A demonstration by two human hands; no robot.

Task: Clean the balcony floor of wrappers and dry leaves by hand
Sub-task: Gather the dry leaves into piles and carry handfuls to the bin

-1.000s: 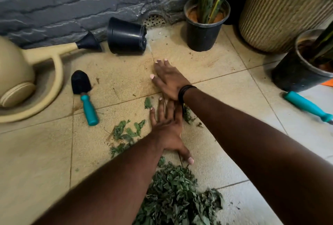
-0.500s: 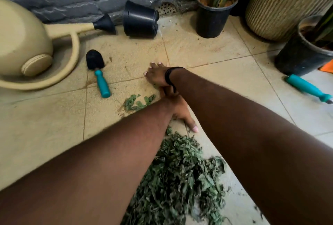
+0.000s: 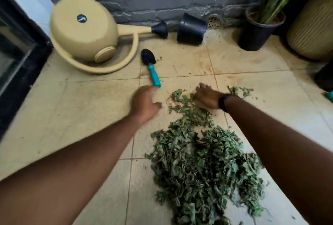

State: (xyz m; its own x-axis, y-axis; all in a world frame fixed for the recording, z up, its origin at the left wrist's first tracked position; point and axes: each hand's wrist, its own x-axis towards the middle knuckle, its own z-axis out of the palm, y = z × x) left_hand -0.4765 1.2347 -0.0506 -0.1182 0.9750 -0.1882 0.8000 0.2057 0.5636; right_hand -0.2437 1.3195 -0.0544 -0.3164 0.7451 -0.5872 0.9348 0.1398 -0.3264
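While the big heap of dry green leaves is lying at six o'clock, the right hand, flat and released, is touching strays; the blurred left hand, grasp unclear, is hovering at nine o'clock.

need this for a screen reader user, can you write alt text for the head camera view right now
A person's left hand and right hand reach over a beige tiled balcony floor, the right resting on scattered dry leaves above a large leaf pile. Behind lie a teal-handled trowel, a tipped beige watering can and an overturned black pot.
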